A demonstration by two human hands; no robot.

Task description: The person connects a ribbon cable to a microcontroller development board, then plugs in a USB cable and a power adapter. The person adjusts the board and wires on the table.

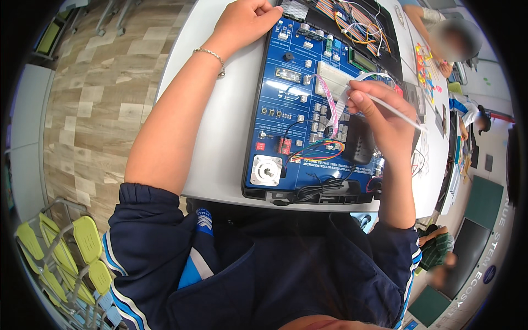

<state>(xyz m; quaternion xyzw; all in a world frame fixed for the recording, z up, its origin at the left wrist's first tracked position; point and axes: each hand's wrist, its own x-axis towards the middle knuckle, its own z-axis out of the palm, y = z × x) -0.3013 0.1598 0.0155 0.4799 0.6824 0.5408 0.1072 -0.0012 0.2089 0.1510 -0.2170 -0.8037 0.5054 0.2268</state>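
A white table (228,124) carried a black case (248,168), with a blue electronics board (309,175) filling its near part and a bundle of coloured jumper wires (344,21) in its far part. On the board, a pale square-faced motor (266,170) sat at the near left corner, and a white breadboard (329,81) lay farther up, near the middle. The left hand (247,23) was at the case's far left corner, its fingers curled at the edge; whether they had hold of anything could not be told. The right hand (380,107) was over the right part of the board, its grip nearly closed, thumb and fingertips pinching a thin white ribbon cable (340,104). That cable lay directly in the grip: one stretch hung toward the board beside a pink-and-white striped ribbon (325,94), while a pale length stuck out past the hand to the right; its ends could not be made out clearly. The step in hand seemed to be handling and sorting this cable, and the next move appeared to call for a light pinch, keeping it free of the striped ribbon.
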